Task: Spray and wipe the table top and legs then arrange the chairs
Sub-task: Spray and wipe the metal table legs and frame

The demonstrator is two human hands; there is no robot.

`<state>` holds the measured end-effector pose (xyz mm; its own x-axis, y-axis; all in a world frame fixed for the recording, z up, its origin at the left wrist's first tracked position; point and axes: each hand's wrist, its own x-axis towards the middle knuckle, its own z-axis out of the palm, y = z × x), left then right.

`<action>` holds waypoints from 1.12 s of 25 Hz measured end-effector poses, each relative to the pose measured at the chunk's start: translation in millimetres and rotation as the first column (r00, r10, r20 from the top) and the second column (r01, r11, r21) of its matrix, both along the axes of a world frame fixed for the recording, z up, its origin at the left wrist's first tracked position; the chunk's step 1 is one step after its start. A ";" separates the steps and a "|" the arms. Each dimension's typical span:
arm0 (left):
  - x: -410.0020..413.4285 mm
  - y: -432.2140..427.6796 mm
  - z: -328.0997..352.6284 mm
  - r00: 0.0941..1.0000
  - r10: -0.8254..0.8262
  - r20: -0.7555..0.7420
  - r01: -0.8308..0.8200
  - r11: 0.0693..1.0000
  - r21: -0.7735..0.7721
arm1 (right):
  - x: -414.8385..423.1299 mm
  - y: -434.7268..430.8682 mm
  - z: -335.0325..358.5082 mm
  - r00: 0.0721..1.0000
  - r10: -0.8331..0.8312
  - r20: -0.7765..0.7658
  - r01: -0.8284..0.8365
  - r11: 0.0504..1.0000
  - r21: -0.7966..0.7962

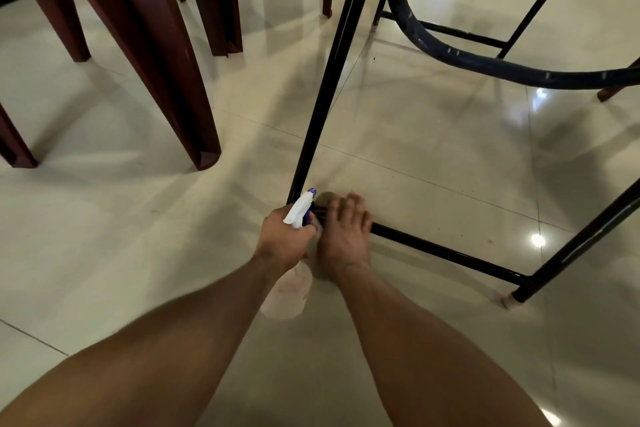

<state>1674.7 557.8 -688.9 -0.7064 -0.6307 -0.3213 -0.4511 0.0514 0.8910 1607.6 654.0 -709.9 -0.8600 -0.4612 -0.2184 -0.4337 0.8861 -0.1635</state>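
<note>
The work looks to be in its leg stage, down at the frame's lowest parts. The left hand (285, 239) is wrapped round the neck of the spray bottle (298, 211), whose nozzle points toward twelve o'clock at the foot of the black desk leg (325, 87). The right hand (344, 236), just beside it at three o'clock, lies with fingers pressed together over a brownish cloth (323, 198) on the low crossbar (446, 253) where it meets that leg (whether the thumb hooks underneath I cannot tell). The desk top is out of view, so its state is unknown. The rest of the crossbar, the second leg (581, 236) at four o'clock and the curved hoop (450, 52) at one o'clock probably remain. The maroon chairs (145, 28) stand loosely grouped at ten to eleven o'clock, apparently not yet arranged. The floor (138, 236) is glossy pale tile, reflecting ceiling lights, with small specks near the crossbar.
</note>
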 end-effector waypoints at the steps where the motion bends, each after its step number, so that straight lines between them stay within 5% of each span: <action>1: 2.3 -3.5 -0.1 1.000 0.000 -0.001 0.000 1.000 -0.007 | -3.9 -7.5 1.9 0.988 0.151 0.020 -0.150 0.988 -0.016; 4: 8.9 -15.7 2.2 0.999 -0.033 -0.008 0.032 0.999 -0.034 | -17.0 0.2 7.7 0.951 0.309 0.024 -0.308 0.951 -0.019; 8: 8.5 -15.0 5.1 1.000 -0.017 -0.022 0.017 1.000 -0.017 | 8.6 34.5 -11.4 0.983 -0.066 -0.170 0.076 0.996 0.056; 10: 8.2 -9.3 5.4 1.000 -0.001 -0.031 0.001 1.000 0.005 | 15.5 21.8 -14.7 0.977 -0.173 -0.127 0.177 0.984 0.022; 16: 14.5 -14.3 -6.3 0.999 0.028 -0.035 -0.029 0.999 -0.033 | -12.0 -2.2 4.0 0.937 0.345 -0.065 -0.341 0.938 0.056; 18: 12.6 -19.3 -2.2 1.000 0.019 -0.016 -0.020 0.997 -0.070 | -7.4 26.7 -1.4 0.937 0.325 -0.124 -0.320 0.945 0.061; 22: 8.1 -18.3 10.6 0.994 0.093 -0.055 -0.092 0.995 0.028 | 13.8 62.7 -19.8 0.973 -0.057 -0.225 0.071 0.996 0.057; 28: 16.5 -16.8 4.8 0.998 0.028 -0.062 -0.032 0.997 -0.071 | 8.5 -14.4 -13.4 0.955 0.251 -0.159 -0.250 0.968 0.031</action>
